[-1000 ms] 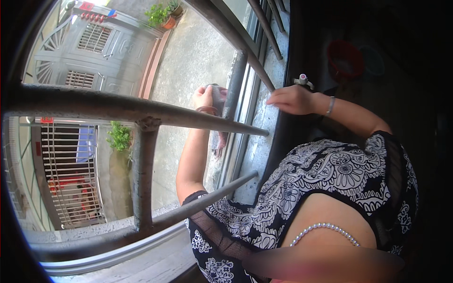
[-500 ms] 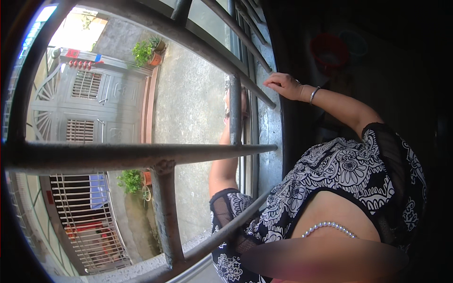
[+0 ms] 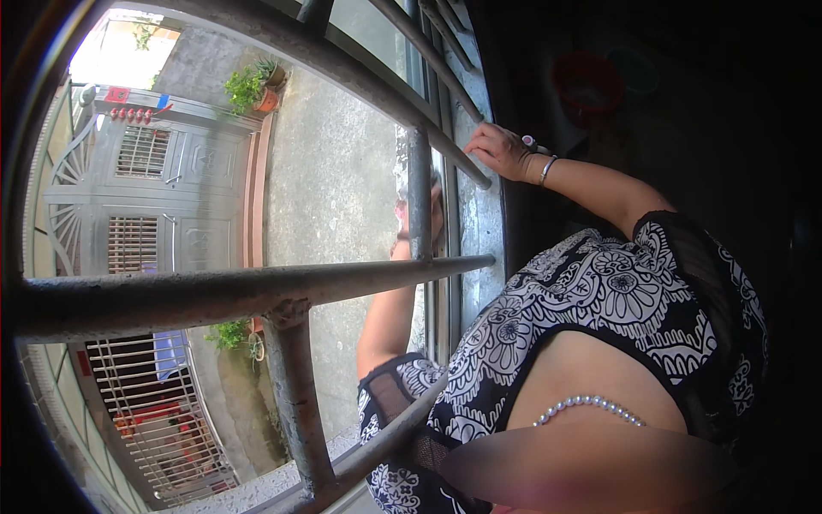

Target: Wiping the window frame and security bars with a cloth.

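Observation:
A metal window grille with thick, worn bars runs across the left and middle. My left arm reaches through it to the outer side, close along the window frame. My left hand is partly hidden behind a short bar, so its fingers do not show well; something pink and white beside it is too unclear to name. On the inner side, my right hand is closed with bent fingers beside the lower end of a slanting bar, above the sill. A small pale pink round thing shows behind it.
Beyond the grille lie a concrete yard, a grey metal gate, a potted plant and a barred window. Indoors, a red basin stands in the dark at the upper right.
The whole view has shifted slightly. My right hand has turned and its fingers have curled more, and the pale pink round thing has come into sight behind it. My left arm stays outside the bars.

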### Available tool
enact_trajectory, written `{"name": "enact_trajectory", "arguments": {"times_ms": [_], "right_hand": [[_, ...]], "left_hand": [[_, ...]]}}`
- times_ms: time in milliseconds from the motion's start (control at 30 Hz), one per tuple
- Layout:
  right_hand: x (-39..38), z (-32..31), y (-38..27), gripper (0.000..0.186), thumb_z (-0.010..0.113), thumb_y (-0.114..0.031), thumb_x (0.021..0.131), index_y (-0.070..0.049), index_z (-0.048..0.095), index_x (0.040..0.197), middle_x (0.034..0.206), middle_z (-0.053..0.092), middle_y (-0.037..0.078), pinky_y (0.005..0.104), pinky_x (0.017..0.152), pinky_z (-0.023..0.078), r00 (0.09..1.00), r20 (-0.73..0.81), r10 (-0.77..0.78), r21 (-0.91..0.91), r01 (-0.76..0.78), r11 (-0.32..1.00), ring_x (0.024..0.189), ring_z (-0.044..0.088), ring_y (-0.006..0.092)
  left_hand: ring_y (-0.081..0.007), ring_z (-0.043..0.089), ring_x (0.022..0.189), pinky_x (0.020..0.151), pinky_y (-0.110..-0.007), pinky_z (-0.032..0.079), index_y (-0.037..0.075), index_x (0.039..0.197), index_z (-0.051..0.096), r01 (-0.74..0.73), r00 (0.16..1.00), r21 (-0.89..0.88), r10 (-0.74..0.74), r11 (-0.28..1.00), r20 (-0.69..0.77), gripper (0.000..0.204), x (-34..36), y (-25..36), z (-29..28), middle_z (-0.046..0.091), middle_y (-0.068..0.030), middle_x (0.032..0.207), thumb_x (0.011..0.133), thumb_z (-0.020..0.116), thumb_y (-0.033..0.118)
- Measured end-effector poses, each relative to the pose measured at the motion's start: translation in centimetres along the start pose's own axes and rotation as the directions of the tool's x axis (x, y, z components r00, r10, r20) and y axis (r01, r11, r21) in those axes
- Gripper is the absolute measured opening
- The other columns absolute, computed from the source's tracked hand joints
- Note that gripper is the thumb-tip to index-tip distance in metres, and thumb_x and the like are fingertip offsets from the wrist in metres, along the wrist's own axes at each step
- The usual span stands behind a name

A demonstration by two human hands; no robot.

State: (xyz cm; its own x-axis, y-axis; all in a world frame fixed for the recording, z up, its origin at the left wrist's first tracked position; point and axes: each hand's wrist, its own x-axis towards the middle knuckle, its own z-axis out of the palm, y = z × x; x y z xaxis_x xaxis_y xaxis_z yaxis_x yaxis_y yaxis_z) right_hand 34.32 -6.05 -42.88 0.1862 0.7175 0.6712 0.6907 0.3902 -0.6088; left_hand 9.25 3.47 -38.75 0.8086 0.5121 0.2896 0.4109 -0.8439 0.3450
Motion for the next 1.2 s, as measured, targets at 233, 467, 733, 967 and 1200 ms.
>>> {"name": "enact_trajectory", "arguments": {"times_ms": [233,467,733,967,1200], "right_hand": [[0.3,-0.3,-0.4,0.008,0.060,-0.011,0.087,-0.013,0.067,0.090,0.096,0.057,0.006,0.0383,0.080,0.052,1.000,-0.006,-0.013,-0.012,0.013,1.000,0.091,0.062,0.0257],[1.1,-1.2,-0.2,0.009,0.058,-0.011,0.087,-0.012,0.066,0.089,0.095,0.056,0.006,0.0393,0.081,0.052,1.000,0.011,0.006,-0.012,-0.006,1.000,0.091,0.062,0.0259],[0.7,-2.0,0.1,0.008,0.058,-0.009,0.087,-0.011,0.065,0.090,0.097,0.057,0.007,0.0406,0.083,0.051,1.000,-0.024,0.013,0.013,-0.013,1.000,0.092,0.062,0.0270],[-0.4,-2.8,0.2,0.009,0.057,-0.007,0.087,-0.011,0.065,0.091,0.098,0.057,0.008,0.0409,0.084,0.051,0.999,-0.015,0.048,-0.006,-0.049,0.999,0.094,0.061,0.0280],[1.2,-1.2,-0.7,0.009,0.057,-0.008,0.087,-0.011,0.065,0.090,0.097,0.057,0.007,0.0406,0.084,0.050,1.000,-0.030,0.007,0.026,-0.006,1.000,0.094,0.061,0.0277]], "left_hand": [[-0.0281,0.064,0.095,0.085,-0.042,0.049,0.007,0.105,0.069,0.061,0.949,0.003,-0.059,0.998,0.310,0.016,-9.8,3.0,-6.4,0.069,-0.0118,0.097,0.091,0.062,0.009],[-0.0094,0.064,0.077,0.065,-0.024,0.050,-0.006,0.107,0.070,0.401,0.833,-0.704,-0.553,0.586,0.015,0.022,-0.4,-2.7,-2.1,0.071,-0.0062,0.083,0.094,0.062,0.010],[-0.0124,0.063,0.074,0.067,-0.026,0.049,-0.003,0.097,0.069,0.290,0.899,-0.702,-0.437,0.650,-0.033,0.022,9.0,-0.1,1.0,0.069,-0.0037,0.083,0.095,0.064,0.018],[-0.0154,0.063,0.085,0.074,-0.028,0.049,-0.003,0.081,0.069,0.366,0.930,-0.323,-0.353,0.873,0.102,0.007,6.9,5.1,-0.7,0.065,-0.0083,0.084,0.082,0.072,0.004],[-0.0360,0.068,0.085,0.076,-0.042,0.052,0.001,0.092,0.066,0.259,0.896,-0.235,-0.324,0.937,-0.304,0.020,9.4,3.6,1.6,0.068,-0.0178,0.084,0.076,0.073,0.011]]}}
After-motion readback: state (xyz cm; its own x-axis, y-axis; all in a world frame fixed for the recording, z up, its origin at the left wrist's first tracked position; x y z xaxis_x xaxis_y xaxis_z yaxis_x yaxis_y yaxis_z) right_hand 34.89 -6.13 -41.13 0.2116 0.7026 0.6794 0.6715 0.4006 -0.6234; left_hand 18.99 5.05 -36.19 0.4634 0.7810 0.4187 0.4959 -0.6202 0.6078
